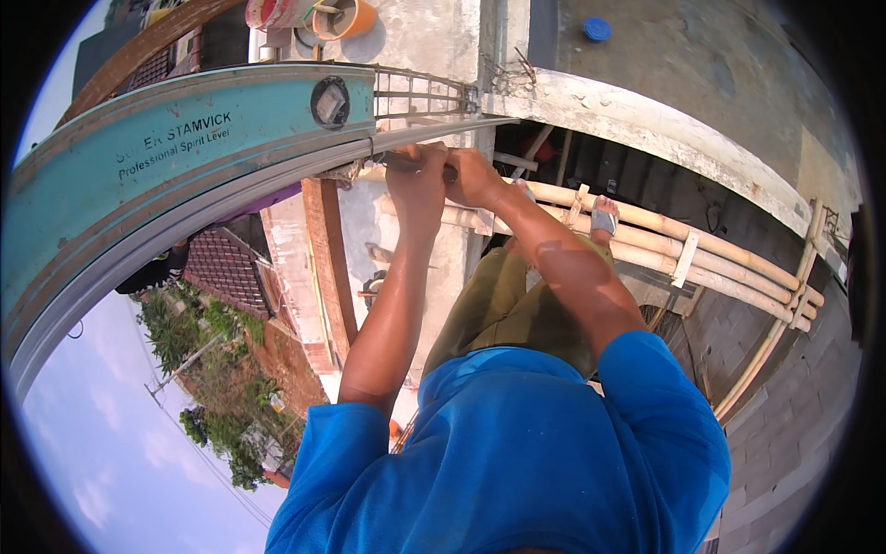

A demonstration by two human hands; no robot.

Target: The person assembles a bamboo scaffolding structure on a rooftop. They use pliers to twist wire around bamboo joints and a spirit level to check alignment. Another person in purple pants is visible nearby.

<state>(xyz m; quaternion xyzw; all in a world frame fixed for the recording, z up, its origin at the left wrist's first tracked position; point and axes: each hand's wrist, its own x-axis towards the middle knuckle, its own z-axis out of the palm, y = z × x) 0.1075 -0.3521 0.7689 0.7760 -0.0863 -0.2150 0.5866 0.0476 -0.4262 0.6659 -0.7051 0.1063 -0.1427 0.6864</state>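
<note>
Both hands meet near the middle top, closed around a dark hand tool (402,162) that looks like pliers; its jaws are too small to make out. My left hand (421,181) wraps the tool close to the long grey rails (277,173). Against it, my right hand (476,177) grips the dark end farther right. A thin wire (372,144) loops at the rails just left of the tool. Above the rails lies a long teal spirit level (212,129) with a round window, and a rusty rebar cage (415,90) extends from behind its right end.
My feet stand on bamboo poles (701,254) beside a dark opening under a concrete ledge (646,120). An orange bucket (355,20) and a blue round lid-like thing (597,30) sit on the far concrete. A wooden post (328,268) rises at left, with a steep drop to ground and roofs.
</note>
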